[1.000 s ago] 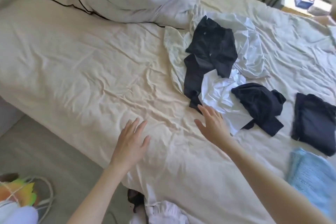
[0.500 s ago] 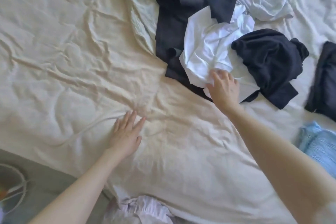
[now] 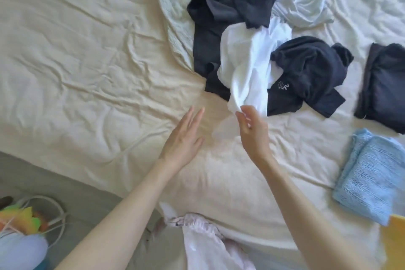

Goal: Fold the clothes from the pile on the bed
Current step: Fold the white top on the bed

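A loose pile of clothes lies on the cream bed sheet (image 3: 83, 76): a large black garment (image 3: 228, 4), a white garment (image 3: 247, 66) and a crumpled dark navy top (image 3: 306, 74). My right hand (image 3: 252, 131) pinches the near edge of the white garment and lifts it off the pile toward me. My left hand (image 3: 184, 138) hovers flat with straight fingers just left of it, holding nothing. At the right lie a folded dark garment (image 3: 383, 85) and a folded light blue knit (image 3: 372, 175).
A pale blue-white cloth (image 3: 306, 0) lies bunched behind the pile. The bed's near edge drops to a grey floor (image 3: 65, 184) with a white wire basket (image 3: 50, 219) of colourful items at lower left. A yellow object (image 3: 394, 241) sits at the lower right corner.
My right hand has gripped the white garment and pulled it toward me off the pile. My left hand has lifted from the sheet and moved right, closer to the right hand.
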Demonstrator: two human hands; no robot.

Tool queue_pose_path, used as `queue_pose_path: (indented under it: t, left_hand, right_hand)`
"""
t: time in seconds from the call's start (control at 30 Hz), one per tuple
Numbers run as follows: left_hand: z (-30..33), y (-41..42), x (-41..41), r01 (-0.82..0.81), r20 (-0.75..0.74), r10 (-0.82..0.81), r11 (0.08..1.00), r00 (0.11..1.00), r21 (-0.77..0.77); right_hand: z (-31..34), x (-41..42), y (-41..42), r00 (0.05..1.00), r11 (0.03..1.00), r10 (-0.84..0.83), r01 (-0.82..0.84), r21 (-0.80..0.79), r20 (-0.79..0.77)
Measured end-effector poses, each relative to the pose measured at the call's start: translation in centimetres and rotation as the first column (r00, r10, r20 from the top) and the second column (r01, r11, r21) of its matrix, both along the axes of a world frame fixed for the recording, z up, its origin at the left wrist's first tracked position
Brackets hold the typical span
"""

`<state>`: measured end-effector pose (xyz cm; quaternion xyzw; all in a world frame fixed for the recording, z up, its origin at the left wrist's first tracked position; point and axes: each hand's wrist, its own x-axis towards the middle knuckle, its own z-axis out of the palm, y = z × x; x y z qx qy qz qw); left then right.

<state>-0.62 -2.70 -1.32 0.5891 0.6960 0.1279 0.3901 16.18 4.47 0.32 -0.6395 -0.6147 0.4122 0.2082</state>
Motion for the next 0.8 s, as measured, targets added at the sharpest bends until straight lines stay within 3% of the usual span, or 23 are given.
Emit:
queue_pose_path:
  t: [0.1, 0.23, 0.37, 0.43, 0.6, 0.8]
  left_hand:
    - [5.6, 0.1, -0.8, -0.012, -0.011, 0.015, 0.981, 1.0, 0.193]
    - [11.7, -1.6, -2.0, 0.052, -0.027, -0.046, 0.957, 0.999, 0.287]
    - [17.6, -3.5, -3.4, -0.212, 0.215, 0.14, 0.909, 0.966, 0.359]
    - [20.7, -4.4, -5.0, -0.292, 0.244, 0.209, 0.877, 0.947, 0.381]
    - [27.9, -7.1, -10.2, -0.251, 0.181, 0.197, 0.898, 0.964, 0.361]
    - [33.7, -11.0, -14.1, -0.331, 0.198, 0.269, 0.84, 0.942, 0.431]
  right_hand:
    - [4.2, -1.1, -1.8, 0.998, 0.999, 0.049, -0.05, -0.013, -0.048]
    - [11.0, -2.8, -2.6, 0.971, 0.98, 0.187, -0.195, -0.038, -0.15]
    - [18.4, -5.4, -3.1, 0.896, 0.936, 0.34, -0.353, 0.005, -0.286]
    - [21.6, -6.8, -3.3, 0.861, 0.895, 0.43, -0.446, 0.004, -0.272]
    - [28.0, -10.5, -3.5, 0.761, 0.77, 0.636, -0.636, 0.047, -0.126]
    - [30.7, -14.1, -5.1, 0.689, 0.691, 0.723, -0.72, 0.066, -0.054]
